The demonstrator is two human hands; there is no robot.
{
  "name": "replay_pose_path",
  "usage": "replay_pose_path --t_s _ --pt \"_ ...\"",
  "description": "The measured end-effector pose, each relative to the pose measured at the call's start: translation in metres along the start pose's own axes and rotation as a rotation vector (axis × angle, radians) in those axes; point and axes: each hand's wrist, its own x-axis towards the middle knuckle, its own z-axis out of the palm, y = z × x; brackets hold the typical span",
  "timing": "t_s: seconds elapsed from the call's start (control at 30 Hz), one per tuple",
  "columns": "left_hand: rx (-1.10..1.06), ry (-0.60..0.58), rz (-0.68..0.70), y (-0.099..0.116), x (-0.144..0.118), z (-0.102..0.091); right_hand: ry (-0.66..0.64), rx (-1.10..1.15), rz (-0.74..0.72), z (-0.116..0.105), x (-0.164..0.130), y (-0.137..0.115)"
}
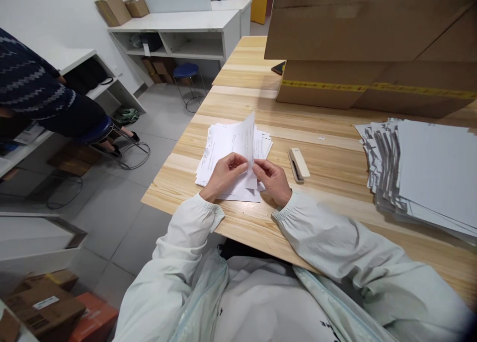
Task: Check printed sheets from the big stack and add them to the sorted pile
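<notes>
Tiled floor (pixel 126 227): grey, behind you to the left, with a co-worker (pixel 33 78) in a dark patterned top seated on a blue stool (pixel 95 133) at a white side desk (pixel 80 58).
Surface (pixel 320 210): pale striped wood, spread before you under indoor light.
Printed sheet (pixel 246 138): white and thin, raised between your hands above the near left part of the surface, its upper corner standing to a point; dark lines of print show on its face, too small to read. Whether it is one sheet or several, you cannot tell.
Left hand (pixel 224 172): your grip pinches the sheet near its lower part, thumb against curled fingers.
Right hand (pixel 274 182): your grip closes on the opposite edge, thumb and fingertips together, wrist resting by the surface.
Loose pile (pixel 212 148): white printed pages fanned unevenly beneath your hands, their text likewise too fine to make out.
Stapler (pixel 298 164): cream-coloured, lying just beyond your right hand.
Tall stack (pixel 436 168): white paper, ragged along its left side, well to your right.
Yellow tape (pixel 328 86): dark markings, illegible, across a lower carton (pixel 316 96) at the back.
White label (pixel 45 302): stuck to a brown box (pixel 48 314) on your lower left, its wording unreadable.
</notes>
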Motion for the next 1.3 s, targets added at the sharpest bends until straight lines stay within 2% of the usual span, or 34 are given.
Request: replay_pose_path --t_s 0.1,0.3,0.47,0.97,1.1,1.2,1.3 --pt "0.007 0.001 0.000 0.001 0.000 0.000 0.004 0.009 0.005 0.000 -0.001 -0.002" --pt "-0.008 -0.008 0.006 0.001 0.000 -0.001 -0.068 0.055 0.035 -0.002 -0.001 -0.007" --pt "-0.005 -0.006 0.003 0.002 -0.001 0.000 -0.036 0.068 0.044 -0.001 -0.001 -0.008" --pt "-0.003 0.000 -0.003 -0.001 0.000 -0.001 -0.067 0.070 0.051 -0.004 0.000 -0.005" --pt "-0.010 0.074 -0.005 -0.005 0.005 0.002 -0.075 0.043 0.043 -0.003 -0.001 -0.006" --pt "0.092 0.160 -0.001 -0.006 0.008 0.008 -0.095 0.023 0.032 -0.003 -0.001 -0.006" --pt "0.188 0.183 0.026 -0.006 0.008 0.012 -0.114 -0.003 0.013 -0.004 -0.001 -0.005"
